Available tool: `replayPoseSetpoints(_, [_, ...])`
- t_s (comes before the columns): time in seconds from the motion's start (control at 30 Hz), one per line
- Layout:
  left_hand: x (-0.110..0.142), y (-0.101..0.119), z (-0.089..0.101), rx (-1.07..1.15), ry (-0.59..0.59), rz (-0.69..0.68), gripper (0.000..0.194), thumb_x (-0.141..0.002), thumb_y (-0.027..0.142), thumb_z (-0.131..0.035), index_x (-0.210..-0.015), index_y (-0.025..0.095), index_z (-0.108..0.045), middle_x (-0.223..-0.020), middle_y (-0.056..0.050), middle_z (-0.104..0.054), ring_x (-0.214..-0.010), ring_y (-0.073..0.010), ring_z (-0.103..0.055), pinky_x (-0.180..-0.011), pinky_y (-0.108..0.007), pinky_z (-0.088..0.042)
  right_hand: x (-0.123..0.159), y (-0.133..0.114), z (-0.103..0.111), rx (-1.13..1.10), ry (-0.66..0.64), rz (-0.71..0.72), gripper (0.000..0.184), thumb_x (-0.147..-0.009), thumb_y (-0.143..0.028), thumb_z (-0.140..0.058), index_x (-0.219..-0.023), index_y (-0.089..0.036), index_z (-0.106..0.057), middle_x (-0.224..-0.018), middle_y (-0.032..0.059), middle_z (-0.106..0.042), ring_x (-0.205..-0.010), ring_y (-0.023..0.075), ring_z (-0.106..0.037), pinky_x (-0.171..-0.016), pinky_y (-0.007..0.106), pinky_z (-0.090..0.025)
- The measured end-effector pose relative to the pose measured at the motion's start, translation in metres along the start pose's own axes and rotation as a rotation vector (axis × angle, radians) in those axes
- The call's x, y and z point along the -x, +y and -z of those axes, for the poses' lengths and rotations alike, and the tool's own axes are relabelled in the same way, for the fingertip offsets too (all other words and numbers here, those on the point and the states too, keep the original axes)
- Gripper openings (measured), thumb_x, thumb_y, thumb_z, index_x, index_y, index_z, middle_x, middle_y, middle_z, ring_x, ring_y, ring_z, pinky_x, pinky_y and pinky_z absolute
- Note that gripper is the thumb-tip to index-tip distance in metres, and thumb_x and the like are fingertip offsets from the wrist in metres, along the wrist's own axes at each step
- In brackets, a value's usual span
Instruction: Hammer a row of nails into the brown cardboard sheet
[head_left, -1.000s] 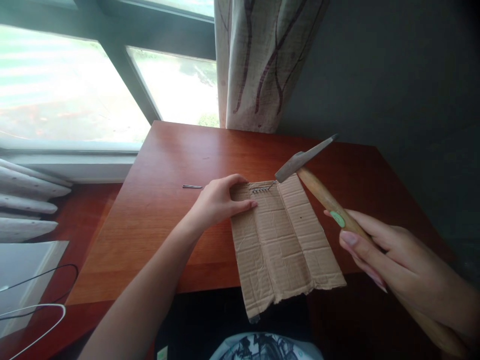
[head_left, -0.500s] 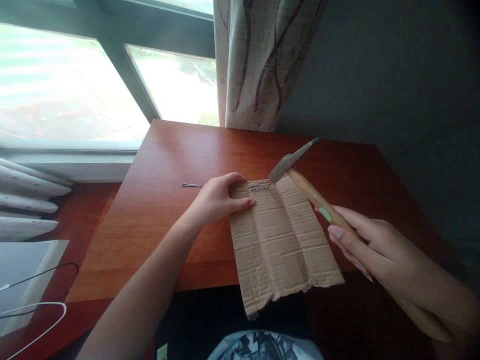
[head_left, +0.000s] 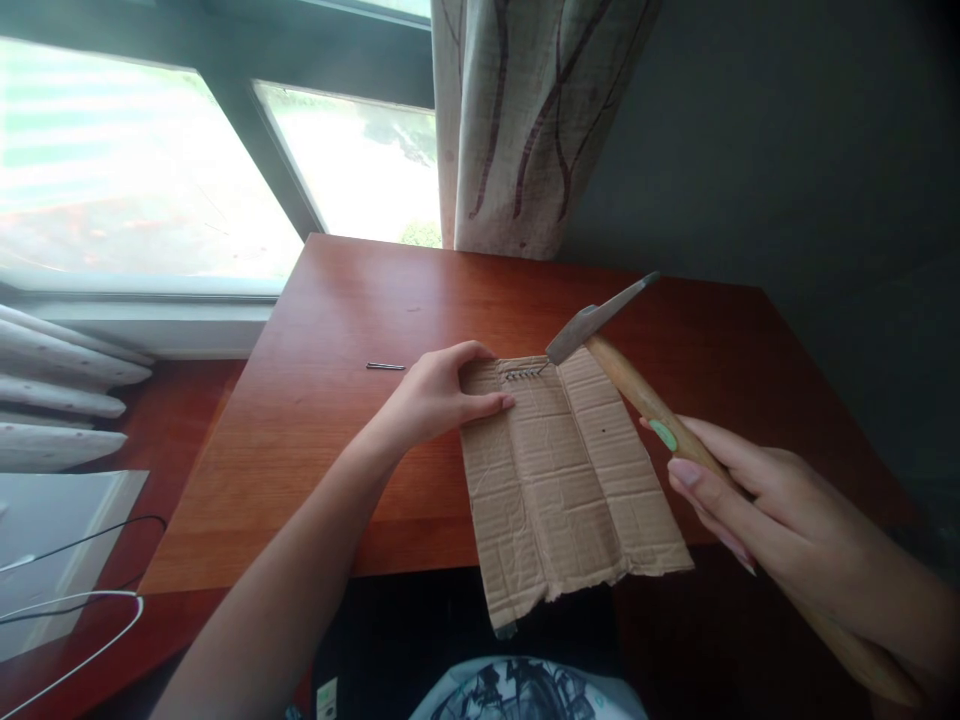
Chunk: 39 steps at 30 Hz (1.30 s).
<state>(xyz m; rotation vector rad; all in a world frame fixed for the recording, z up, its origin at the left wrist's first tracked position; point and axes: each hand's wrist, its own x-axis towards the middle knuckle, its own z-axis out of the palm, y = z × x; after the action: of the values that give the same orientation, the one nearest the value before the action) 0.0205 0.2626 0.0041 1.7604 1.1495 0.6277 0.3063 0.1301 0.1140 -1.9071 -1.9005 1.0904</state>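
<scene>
A creased sheet of brown cardboard lies on the reddish wooden table, its near end hanging over the front edge. My left hand presses the cardboard's far left corner, fingers curled on it. My right hand is wrapped round the wooden handle of a hammer. The metal hammer head hovers just above and right of a row of small nails set in the cardboard's far edge.
A loose nail lies on the table left of my left hand. A patterned curtain hangs at the table's far edge beside a window. A dark wall stands to the right. Wire loops lie at lower left.
The hammer head dipped onto the row of nails half a second ago and has risen slightly back up and right. My left hand has stayed on the cardboard.
</scene>
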Motion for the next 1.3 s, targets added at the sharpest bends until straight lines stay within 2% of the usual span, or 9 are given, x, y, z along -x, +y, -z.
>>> replayPoseSetpoints(0.3, [0.000, 0.000, 0.000, 0.008, -0.008, 0.001, 0.047, -0.076, 0.053, -0.083, -0.106, 0.019, -0.070, -0.100, -0.005, -0.075, -0.091, -0.0246, -0.069, -0.074, -0.033, -0.052, 0.003, 0.013, -0.005, -0.060, 0.014, -0.021, 0.047, -0.106, -0.055, -0.046, -0.130, -0.019, -0.064, -0.051, -0.0076, -0.045, -0.043, 0.0137, -0.044, -0.046, 0.027, -0.043])
replayPoseSetpoints(0.43, [0.000, 0.002, 0.000, 0.014, -0.014, 0.011, 0.046, -0.075, 0.052, -0.084, -0.105, 0.019, -0.070, -0.100, -0.004, -0.075, -0.091, -0.0245, -0.069, -0.074, -0.033, -0.052, 0.001, 0.018, -0.010, -0.122, -0.015, -0.055, 0.049, -0.107, -0.055, -0.046, -0.137, -0.018, -0.059, -0.052, -0.0079, -0.046, -0.044, 0.0134, -0.045, -0.045, 0.026, -0.042])
replayPoseSetpoints(0.6, [0.000, 0.002, 0.000, 0.017, -0.008, 0.016, 0.047, -0.075, 0.053, -0.083, -0.106, 0.020, -0.070, -0.099, -0.004, -0.075, -0.091, -0.0244, -0.069, -0.075, -0.034, -0.052, 0.002, 0.017, -0.010, -0.126, -0.015, -0.052, 0.050, -0.107, -0.056, -0.045, -0.133, -0.017, -0.061, -0.053, -0.0082, -0.045, -0.045, 0.0124, -0.042, -0.046, 0.025, -0.042])
replayPoseSetpoints(0.87, [0.001, 0.004, 0.000, 0.037, -0.016, 0.025, 0.046, -0.075, 0.052, -0.083, -0.105, 0.020, -0.071, -0.100, -0.004, -0.075, -0.092, -0.0254, -0.069, -0.075, -0.034, -0.053, 0.001, 0.019, -0.014, -0.145, -0.031, -0.067, 0.048, -0.107, -0.055, -0.044, -0.136, -0.018, -0.058, -0.052, -0.0083, -0.047, -0.045, 0.0137, -0.046, -0.046, 0.026, -0.042])
replayPoseSetpoints(1.1, [0.002, 0.006, 0.000, 0.039, 0.008, 0.025, 0.046, -0.073, 0.051, -0.084, -0.103, 0.019, -0.072, -0.102, -0.005, -0.076, -0.092, -0.0254, -0.069, -0.075, -0.033, -0.053, 0.000, 0.006, -0.003, -0.045, 0.001, -0.011, 0.042, -0.106, -0.053, -0.047, -0.122, -0.020, -0.067, -0.051, -0.0066, -0.047, -0.044, 0.0150, -0.045, -0.045, 0.028, -0.041])
replayPoseSetpoints(1.3, [0.002, 0.005, -0.001, 0.042, 0.000, 0.014, 0.045, -0.074, 0.052, -0.084, -0.103, 0.020, -0.072, -0.098, -0.005, -0.076, -0.091, -0.0252, -0.069, -0.075, -0.033, -0.054, -0.007, 0.006, -0.004, -0.031, -0.048, -0.012, 0.049, -0.106, -0.053, -0.044, -0.137, -0.020, -0.062, -0.051, -0.0054, -0.051, -0.042, 0.0175, -0.048, -0.043, 0.030, -0.041])
